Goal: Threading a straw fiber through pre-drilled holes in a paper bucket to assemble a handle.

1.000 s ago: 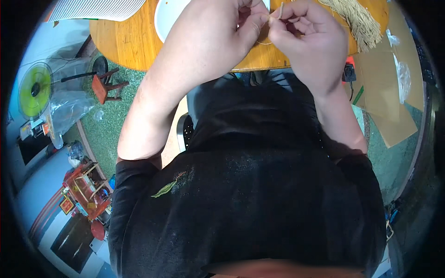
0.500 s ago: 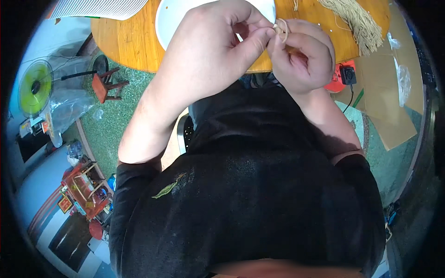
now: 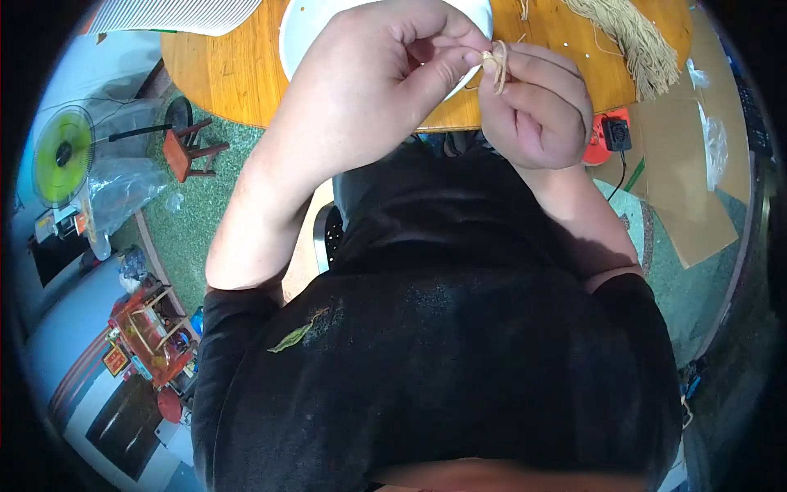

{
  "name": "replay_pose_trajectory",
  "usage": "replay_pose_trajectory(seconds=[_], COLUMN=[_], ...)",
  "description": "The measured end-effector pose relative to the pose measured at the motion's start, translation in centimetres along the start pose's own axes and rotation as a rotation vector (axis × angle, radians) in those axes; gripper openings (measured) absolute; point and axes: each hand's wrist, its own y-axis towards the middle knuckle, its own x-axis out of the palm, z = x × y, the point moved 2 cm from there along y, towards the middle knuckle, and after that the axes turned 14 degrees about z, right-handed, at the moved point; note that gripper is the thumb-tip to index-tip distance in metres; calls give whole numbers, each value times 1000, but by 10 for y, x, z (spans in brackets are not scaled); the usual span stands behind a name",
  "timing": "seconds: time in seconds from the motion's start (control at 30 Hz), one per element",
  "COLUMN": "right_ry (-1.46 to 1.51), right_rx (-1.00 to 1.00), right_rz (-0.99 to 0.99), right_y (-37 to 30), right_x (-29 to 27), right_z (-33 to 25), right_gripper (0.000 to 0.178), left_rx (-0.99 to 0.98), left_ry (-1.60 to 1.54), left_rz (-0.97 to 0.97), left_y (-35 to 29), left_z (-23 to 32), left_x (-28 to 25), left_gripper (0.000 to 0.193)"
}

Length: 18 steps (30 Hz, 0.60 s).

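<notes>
Over the near edge of the wooden table, both hands meet at a thin tan cord point(image 3: 499, 69) with a small loop and what looks like a knot. My left hand point(image 3: 385, 74) pinches the cord between thumb and forefinger at the knot. My right hand point(image 3: 541, 107) is closed on the cord too, its other fingers curled in, and the loop stands out by its forefinger. Behind my left hand lies a white plate or tray point(image 3: 302, 31), largely covered by that hand. A bundle of similar tan cords point(image 3: 635, 41) rests at the table's far right.
The round wooden table point(image 3: 217, 78) carries a white ribbed rack point(image 3: 176, 15) at far left. A red round object with a black plug point(image 3: 615, 131) sits below the table's right edge, beside flattened cardboard point(image 3: 689, 213). On the left stand a green fan point(image 3: 63, 154) and a small red stool point(image 3: 184, 152).
The loop of cord has turned and hangs lower beside my right forefinger. My right hand has shifted slightly down, and my left thumb has moved a little away from the right fingers.
</notes>
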Motion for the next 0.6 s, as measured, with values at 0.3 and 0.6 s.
replay_pose_trajectory(seconds=[0.3, 0.6], right_ry=[4, 104], right_rx=[13, 144], right_rz=[-72, -32], right_y=[6, 8], right_x=[-4, 0], right_z=[-2, -3], right_gripper=[30, 27], left_rx=[128, 929], left_ry=[29, -339], left_rz=[-117, 9], left_y=[10, 26], left_z=[1, -39], left_x=[-12, 8], left_gripper=[7, 5])
